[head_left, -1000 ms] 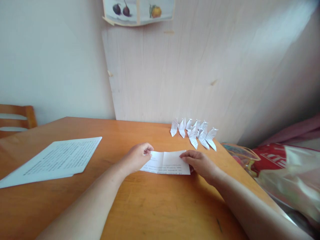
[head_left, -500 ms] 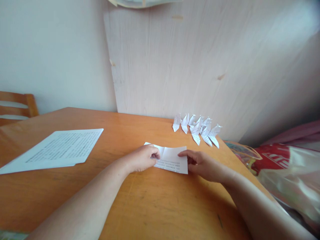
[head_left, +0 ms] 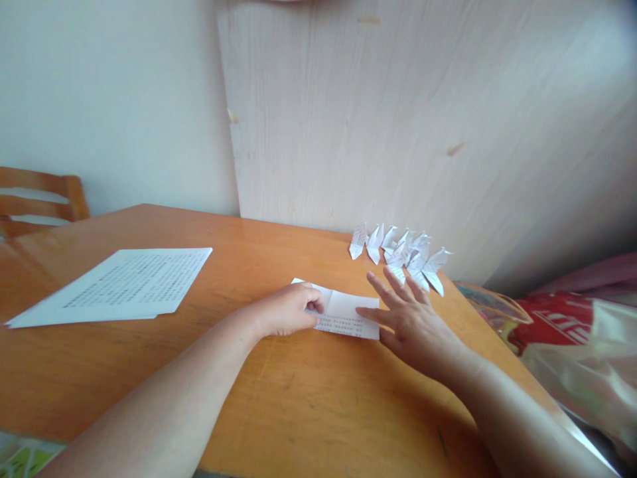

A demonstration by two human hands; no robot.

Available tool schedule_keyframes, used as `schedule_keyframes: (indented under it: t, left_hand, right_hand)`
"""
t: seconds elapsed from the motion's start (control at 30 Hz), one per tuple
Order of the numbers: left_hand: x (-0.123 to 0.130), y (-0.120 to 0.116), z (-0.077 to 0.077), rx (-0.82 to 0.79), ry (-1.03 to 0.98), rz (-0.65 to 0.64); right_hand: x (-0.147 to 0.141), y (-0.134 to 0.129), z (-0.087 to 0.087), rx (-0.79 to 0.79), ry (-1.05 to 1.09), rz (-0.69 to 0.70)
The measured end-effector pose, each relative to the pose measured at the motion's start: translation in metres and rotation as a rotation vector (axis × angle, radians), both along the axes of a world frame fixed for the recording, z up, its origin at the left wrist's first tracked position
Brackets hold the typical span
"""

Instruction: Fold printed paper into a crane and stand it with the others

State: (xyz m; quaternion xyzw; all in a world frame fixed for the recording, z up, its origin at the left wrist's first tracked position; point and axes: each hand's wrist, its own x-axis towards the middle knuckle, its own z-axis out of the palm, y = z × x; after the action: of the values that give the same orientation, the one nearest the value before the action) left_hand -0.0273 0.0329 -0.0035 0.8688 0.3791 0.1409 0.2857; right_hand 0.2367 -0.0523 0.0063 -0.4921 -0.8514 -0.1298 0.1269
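Note:
A small folded sheet of white paper (head_left: 351,312) with printed lines and a crease lies on the wooden table. My left hand (head_left: 293,309) is closed on its left part, fingers curled. At the paper's right edge, my right hand (head_left: 411,322) has its fingers spread, with the index fingertip over or on the paper; whether it touches cannot be told. Behind my right hand stand several folded white paper pieces (head_left: 377,245) in a cluster.
On the left of the wooden table (head_left: 239,259) lies a stack of printed sheets (head_left: 134,285). A wooden chair (head_left: 74,198) stands at the far left. Red and clear plastic bags (head_left: 557,322) are beyond the right edge. A pale panel (head_left: 348,119) rises behind.
My right hand has opened, its fingers lifting and spreading from their earlier bent pose at the paper's right edge. My left hand keeps its hold. The camera view has shifted slightly.

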Motion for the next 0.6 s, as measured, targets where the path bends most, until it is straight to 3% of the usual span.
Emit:
schedule_keyframes:
  t: [0.1,0.27,0.37,0.5,0.6]
  left_hand:
    - [-0.001,0.002,-0.002,0.027,-0.004,-0.046]
    - [-0.004,0.001,-0.001,-0.001,0.041,-0.103]
    - [-0.004,0.0,0.0,-0.018,0.072,-0.098]
    - [-0.004,0.0,-0.001,-0.06,0.084,-0.073]
    - [-0.003,0.0,-0.002,-0.066,0.085,-0.065]
  right_hand:
    - [-0.001,-0.003,0.003,-0.062,0.036,0.046]
    - [-0.008,-0.01,0.01,-0.37,0.189,0.219]
    - [-0.012,-0.01,0.012,-0.441,0.328,0.252]
    - [-0.013,-0.003,0.008,-0.533,0.475,0.201]
    - [-0.011,0.005,-0.003,-0.584,0.586,0.042]
